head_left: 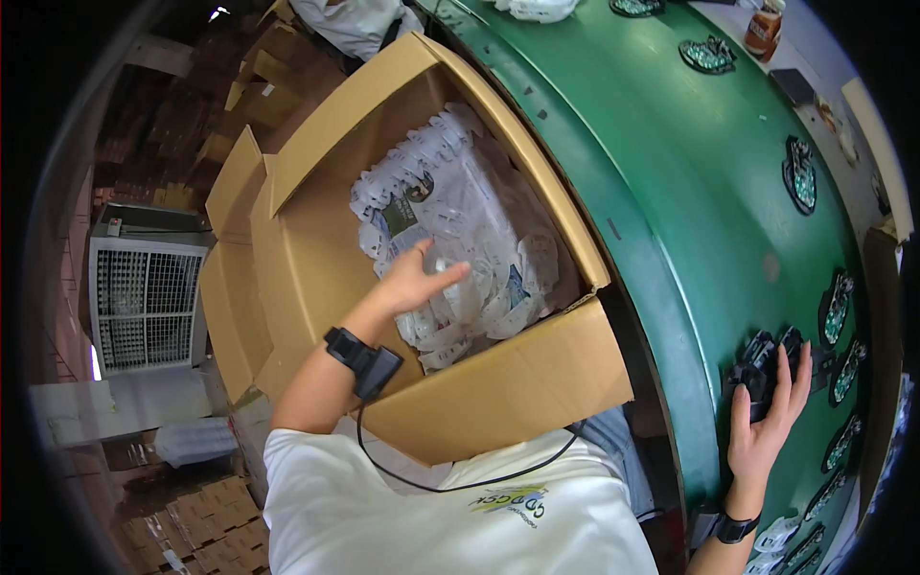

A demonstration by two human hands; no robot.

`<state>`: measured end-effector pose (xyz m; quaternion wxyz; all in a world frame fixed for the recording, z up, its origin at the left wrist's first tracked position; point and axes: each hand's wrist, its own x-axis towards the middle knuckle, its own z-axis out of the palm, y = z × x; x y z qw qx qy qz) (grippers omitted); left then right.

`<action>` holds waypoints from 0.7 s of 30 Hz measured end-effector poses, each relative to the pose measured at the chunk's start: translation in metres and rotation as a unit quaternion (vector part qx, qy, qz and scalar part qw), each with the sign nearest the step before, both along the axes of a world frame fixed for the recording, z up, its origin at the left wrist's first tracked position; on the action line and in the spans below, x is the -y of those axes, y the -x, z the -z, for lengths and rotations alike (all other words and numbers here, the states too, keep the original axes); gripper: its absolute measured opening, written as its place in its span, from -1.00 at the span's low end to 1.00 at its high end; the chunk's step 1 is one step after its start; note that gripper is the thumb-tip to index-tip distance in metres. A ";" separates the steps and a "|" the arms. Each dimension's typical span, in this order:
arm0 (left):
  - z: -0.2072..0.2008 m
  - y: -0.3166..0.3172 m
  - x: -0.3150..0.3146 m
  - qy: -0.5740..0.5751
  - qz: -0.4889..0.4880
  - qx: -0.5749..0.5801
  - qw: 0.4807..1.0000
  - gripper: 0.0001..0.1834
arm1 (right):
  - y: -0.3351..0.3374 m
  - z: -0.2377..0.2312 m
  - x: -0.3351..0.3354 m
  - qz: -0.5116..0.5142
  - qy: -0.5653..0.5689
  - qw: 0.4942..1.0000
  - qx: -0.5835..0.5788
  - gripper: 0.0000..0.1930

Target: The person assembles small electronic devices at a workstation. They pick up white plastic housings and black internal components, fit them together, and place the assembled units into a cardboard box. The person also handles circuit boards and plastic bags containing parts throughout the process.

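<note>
My left hand point(414, 281) reaches into an open cardboard box point(508, 393), thumb and index finger apart, over translucent white plastic parts point(489, 278). Its other fingertips are partly hidden, and I see nothing gripped in it. At the right, my right hand point(767, 422) has its thumb and fingers around a black molded plastic part point(755, 369) on the green table point(671, 192). The underside of that part is hidden.
Several black pieces with shiny green patches point(799, 174) lie along the table's far side. A brown bottle point(764, 31) and a dark flat object point(793, 88) stand past them. Left of the box are a grille-fronted unit point(147, 307) and stacked cartons point(206, 522).
</note>
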<state>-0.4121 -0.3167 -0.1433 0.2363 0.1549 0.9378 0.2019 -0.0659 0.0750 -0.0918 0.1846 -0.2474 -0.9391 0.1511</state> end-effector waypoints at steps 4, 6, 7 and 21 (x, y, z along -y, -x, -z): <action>0.012 0.025 -0.028 0.010 -0.038 0.130 0.991 0.33 | -0.002 0.003 -0.001 0.001 0.000 1.000 -0.007 -0.32; 0.003 0.039 -0.058 0.043 -0.030 0.201 0.978 0.40 | -0.003 0.001 -0.001 0.004 -0.001 1.000 -0.001 -0.32; 0.014 0.044 -0.061 0.092 0.012 0.234 0.968 0.41 | -0.002 0.000 0.001 0.008 0.007 1.000 -0.004 -0.32; 0.120 0.091 -0.062 0.326 0.110 0.375 0.861 0.23 | -0.002 -0.007 -0.003 0.029 0.018 0.998 -0.048 -0.31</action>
